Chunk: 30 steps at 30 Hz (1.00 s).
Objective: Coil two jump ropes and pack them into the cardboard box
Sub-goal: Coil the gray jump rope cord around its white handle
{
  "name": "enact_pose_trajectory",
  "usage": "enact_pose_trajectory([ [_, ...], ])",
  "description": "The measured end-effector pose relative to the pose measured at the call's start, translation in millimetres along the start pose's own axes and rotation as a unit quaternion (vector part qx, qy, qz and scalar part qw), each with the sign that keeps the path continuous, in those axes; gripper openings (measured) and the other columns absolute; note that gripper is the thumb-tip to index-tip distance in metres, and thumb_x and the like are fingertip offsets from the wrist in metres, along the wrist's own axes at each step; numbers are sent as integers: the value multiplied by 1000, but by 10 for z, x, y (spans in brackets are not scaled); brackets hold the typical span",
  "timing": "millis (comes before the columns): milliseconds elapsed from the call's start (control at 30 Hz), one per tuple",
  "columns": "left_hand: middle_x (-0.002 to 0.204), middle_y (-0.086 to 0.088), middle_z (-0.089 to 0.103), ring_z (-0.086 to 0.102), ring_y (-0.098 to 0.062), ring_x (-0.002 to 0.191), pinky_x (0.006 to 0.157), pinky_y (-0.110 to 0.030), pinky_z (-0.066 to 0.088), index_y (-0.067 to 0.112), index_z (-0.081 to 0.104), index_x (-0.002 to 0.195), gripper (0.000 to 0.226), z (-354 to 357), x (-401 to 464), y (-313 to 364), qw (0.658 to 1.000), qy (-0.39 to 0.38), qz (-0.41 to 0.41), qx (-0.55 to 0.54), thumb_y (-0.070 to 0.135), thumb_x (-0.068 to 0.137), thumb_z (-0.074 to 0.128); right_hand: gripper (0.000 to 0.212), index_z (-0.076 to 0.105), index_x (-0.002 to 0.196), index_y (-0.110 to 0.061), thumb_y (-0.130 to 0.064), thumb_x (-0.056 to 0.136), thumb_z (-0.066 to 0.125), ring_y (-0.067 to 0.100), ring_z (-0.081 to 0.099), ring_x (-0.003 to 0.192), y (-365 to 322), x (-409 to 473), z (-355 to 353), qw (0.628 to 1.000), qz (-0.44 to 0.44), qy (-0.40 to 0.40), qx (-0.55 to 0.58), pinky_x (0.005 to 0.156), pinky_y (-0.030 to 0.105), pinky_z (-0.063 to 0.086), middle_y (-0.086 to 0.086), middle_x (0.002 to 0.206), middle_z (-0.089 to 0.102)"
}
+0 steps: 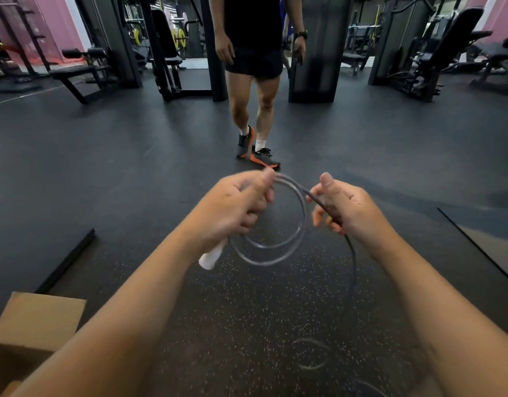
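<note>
Looking down from the head camera, two hands work over a dark speckled floor (pixel 247 325). One jump rope (pixel 300 224), clear and blurred, is gathered into what look like two or three loops between them. The left hand (pixel 235 209) has its fingers (pixel 254 207) curled round the top of the loops and round one white handle (pixel 211 257), which sticks out below the fist. The right hand (pixel 347 209), just right of the loops, pinches a dark stretch of the rope, which runs on down toward the floor. A faint pale ring (pixel 311 353) lies on the floor below the loops; whether it is a second rope I cannot tell. One cardboard box (pixel 32 319) sits at the lower left of the loops, partly behind the left forearm; its inside is not in view. Beyond the loops stands one person (pixel 254 81) in black shorts and grey-and-orange shoes, with gym machines (pixel 419 53) behind.
</note>
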<state>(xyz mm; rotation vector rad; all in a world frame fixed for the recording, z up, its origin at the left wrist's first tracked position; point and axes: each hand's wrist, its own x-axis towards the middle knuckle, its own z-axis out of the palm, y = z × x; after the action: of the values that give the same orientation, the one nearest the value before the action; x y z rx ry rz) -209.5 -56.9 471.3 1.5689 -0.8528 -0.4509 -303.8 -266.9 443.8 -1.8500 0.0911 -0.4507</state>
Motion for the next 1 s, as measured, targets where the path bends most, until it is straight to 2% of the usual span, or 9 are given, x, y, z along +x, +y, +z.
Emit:
enact_pose_trajectory([
  [67, 57, 9, 32, 23, -8, 44, 41, -24, 17, 15, 53, 85, 43, -58, 24, 48, 987, 72, 16, -141, 55, 96, 47, 48, 70, 91, -15, -57, 97, 47, 15, 45, 52, 85, -11, -101, 999, 29, -11, -14, 53, 29, 36, 12, 65, 59],
  [167, 59, 10, 30, 23, -5, 44, 40, -20, 21, 17, 50, 87, 41, -66, 70, 84, 929, 190, 39, -314, 54, 102, 44, 35, 68, 97, -16, -42, 105, 46, 20, 46, 56, 126, -34, -30, 998, 42, -45, 6, 51, 30, 37, 10, 68, 55],
  [300, 58, 10, 28, 23, -6, 44, 41, -19, 26, 19, 44, 83, 41, 152, 135, 48, 850, 301, 43, -430, 56, 101, 45, 44, 62, 111, -28, -60, 100, 34, 16, 43, 43, 8, -164, 455, 992, 80, -53, 83, 38, 18, 27, 4, 73, 65],
  [367, 58, 9, 30, 26, -6, 45, 42, -20, 29, 19, 42, 82, 42, 250, 150, -5, 818, 330, 34, -469, 56, 100, 47, 57, 58, 114, -25, -70, 90, 32, 15, 41, 42, -59, -261, 714, 985, 88, -46, 139, 38, 18, 26, 7, 75, 66],
  [433, 60, 8, 31, 28, -7, 46, 44, -21, 32, 19, 41, 80, 43, 331, 139, -48, 804, 345, 17, -484, 58, 99, 49, 56, 55, 113, -17, -66, 90, 43, 15, 41, 45, -69, -338, 930, 984, 52, -16, 171, 39, 20, 28, 9, 69, 61],
  [567, 60, 5, 38, 37, -10, 49, 52, -31, 54, 19, 40, 79, 44, 460, 102, -61, 807, 342, -13, -481, 56, 100, 48, 36, 62, 101, -20, -53, 89, 71, 23, 39, 56, -52, -350, 1083, 975, 12, 101, 198, 51, 34, 33, 12, 66, 55],
  [733, 63, 4, 49, 51, -12, 55, 75, -39, 56, 16, 50, 79, 46, 449, 43, -107, 841, 375, -27, -389, 58, 98, 51, 18, 61, 105, -18, -29, 95, 70, 23, 37, 53, -118, -288, 953, 979, -12, 98, 180, 47, 30, 30, 3, 58, 53],
  [833, 62, 4, 55, 56, -14, 58, 74, -40, 56, 15, 55, 77, 47, 457, 0, -150, 856, 393, -34, -334, 58, 97, 55, 12, 60, 95, -10, -20, 98, 66, 14, 43, 50, -127, -267, 913, 982, -13, 85, 167, 47, 25, 36, -5, 56, 57],
  [1000, 69, 2, 67, 64, -16, 65, 74, -40, 53, 16, 60, 105, 16, 129, 27, -214, 915, 356, 18, -188, 18, 94, 71, 20, 56, 79, -13, -14, 98, 63, 14, 43, 49, -169, -146, 655, 996, -4, 42, 73, 44, 18, 35, -4, 53, 48],
])
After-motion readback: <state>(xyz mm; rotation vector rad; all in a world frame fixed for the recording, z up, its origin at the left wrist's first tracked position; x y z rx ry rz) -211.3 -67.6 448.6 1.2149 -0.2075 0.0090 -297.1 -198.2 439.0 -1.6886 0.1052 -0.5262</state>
